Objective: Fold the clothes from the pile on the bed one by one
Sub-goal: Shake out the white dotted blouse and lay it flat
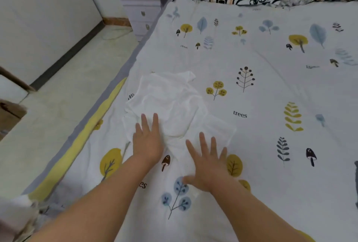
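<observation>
— Fingers (155, 123) of both hands?
— Straight, spread flat on the crumpled white cotton garment (170, 104) beside the mushroom print (166, 162) on the bed (271, 86).
— Progress?
— Smoothing only, I judge; no fold made, pile unseen.

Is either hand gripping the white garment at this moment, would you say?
No, the left hand and right hand lie flat with straight fingers on the white garment.
</observation>
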Demonstrator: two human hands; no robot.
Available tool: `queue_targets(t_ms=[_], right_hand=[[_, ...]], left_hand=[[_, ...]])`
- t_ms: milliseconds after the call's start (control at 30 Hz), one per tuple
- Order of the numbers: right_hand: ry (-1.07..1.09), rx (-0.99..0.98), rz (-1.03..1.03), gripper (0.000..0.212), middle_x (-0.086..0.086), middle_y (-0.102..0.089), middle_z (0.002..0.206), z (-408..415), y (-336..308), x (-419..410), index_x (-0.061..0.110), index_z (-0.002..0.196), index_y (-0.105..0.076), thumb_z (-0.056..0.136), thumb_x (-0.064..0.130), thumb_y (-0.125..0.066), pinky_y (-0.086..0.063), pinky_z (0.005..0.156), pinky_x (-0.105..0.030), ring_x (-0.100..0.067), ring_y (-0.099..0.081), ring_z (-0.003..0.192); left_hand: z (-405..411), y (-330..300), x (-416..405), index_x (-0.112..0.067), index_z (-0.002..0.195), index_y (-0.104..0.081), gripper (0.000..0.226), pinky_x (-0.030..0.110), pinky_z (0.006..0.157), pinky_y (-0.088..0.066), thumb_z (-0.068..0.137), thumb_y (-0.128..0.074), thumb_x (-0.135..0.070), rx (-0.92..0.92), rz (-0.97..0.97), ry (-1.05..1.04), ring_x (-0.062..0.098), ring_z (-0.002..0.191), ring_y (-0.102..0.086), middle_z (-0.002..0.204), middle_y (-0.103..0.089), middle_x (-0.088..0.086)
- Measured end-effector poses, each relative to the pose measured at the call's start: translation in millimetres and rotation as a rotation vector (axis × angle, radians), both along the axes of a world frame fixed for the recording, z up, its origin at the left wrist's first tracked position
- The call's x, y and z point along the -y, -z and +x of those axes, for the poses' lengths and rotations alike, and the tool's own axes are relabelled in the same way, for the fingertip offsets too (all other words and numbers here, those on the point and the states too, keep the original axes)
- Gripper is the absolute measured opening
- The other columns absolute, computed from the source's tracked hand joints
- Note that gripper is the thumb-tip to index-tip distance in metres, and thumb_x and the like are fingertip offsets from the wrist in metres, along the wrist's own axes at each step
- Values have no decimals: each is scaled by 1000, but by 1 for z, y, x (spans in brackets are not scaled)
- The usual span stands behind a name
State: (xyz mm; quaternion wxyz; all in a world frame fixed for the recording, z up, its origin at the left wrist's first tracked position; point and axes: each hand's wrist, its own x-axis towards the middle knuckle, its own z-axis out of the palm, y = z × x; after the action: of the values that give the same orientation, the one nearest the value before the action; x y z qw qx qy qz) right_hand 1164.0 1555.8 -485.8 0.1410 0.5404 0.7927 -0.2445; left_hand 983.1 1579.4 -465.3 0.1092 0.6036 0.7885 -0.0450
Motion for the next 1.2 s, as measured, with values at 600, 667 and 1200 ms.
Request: queue_targets(t_ms=[600, 667, 1200], right_hand=[[320, -28, -167, 31, -5, -56, 124, 40, -18, 70, 19, 120, -54, 98, 17, -33, -43, 90, -27, -20, -53, 114], [385, -150, -252, 34, -9, -50, 129, 68, -27, 92, 18, 128, -44, 101, 23, -24, -36, 98, -27, -22, -46, 125], [477, -919, 228, 25, 28, -61, 89, 68, -346, 121, 45, 92, -57, 67, 42, -60, -45, 71, -10, 12, -54, 81]], left_hand=[[58, -7, 61, -13, 68, -57, 15, 21, 62, -36, 82, -57, -10, 642, -175, 201, 4, 66, -52, 70, -57, 0], [69, -33, 78, -20, 53, -36, 37, 15, 49, -26, 80, -56, -4, 785, -108, 95, -2, 48, -37, 50, -39, -12], [110, -400, 137, -26, 57, -50, 30, 10, 49, -30, 64, -67, -2, 1107, 306, 472, -2, 50, -39, 53, -47, -16]])
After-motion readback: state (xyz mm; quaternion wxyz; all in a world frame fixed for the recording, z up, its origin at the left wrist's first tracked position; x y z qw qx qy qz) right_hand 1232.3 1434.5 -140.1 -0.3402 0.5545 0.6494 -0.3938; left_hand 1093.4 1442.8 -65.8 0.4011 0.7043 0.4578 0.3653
